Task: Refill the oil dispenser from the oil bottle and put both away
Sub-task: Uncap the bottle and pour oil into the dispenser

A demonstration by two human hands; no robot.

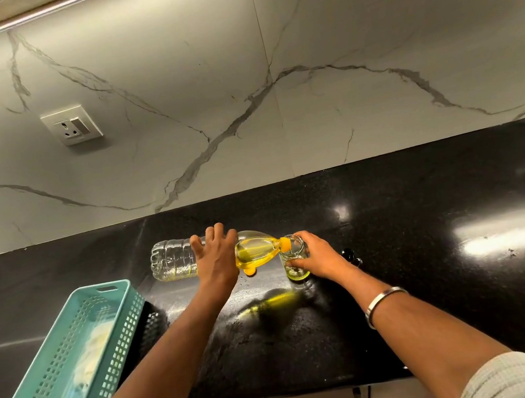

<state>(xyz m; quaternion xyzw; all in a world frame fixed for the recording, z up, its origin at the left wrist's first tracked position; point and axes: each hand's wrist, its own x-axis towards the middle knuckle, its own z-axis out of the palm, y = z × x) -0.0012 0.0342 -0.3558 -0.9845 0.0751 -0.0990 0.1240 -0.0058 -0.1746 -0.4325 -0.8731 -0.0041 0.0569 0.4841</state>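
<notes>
A clear plastic oil bottle [174,260] lies tipped on its side above the black counter, yellow oil pooled toward its neck. My left hand [217,258] grips the bottle around its middle. The bottle's orange mouth [284,243] rests over the rim of a small glass oil dispenser [294,259], which stands upright on the counter with a little yellow oil at its bottom. My right hand [317,255] grips the dispenser from the right. A small orange cap [249,271] lies on the counter just below the bottle.
A teal perforated plastic basket [72,355] sits at the counter's front left, with something pale inside. A small dark object [350,255] lies right of my right hand. The marble wall behind carries a socket [72,125]. The counter's front edge [287,394] runs below my forearms.
</notes>
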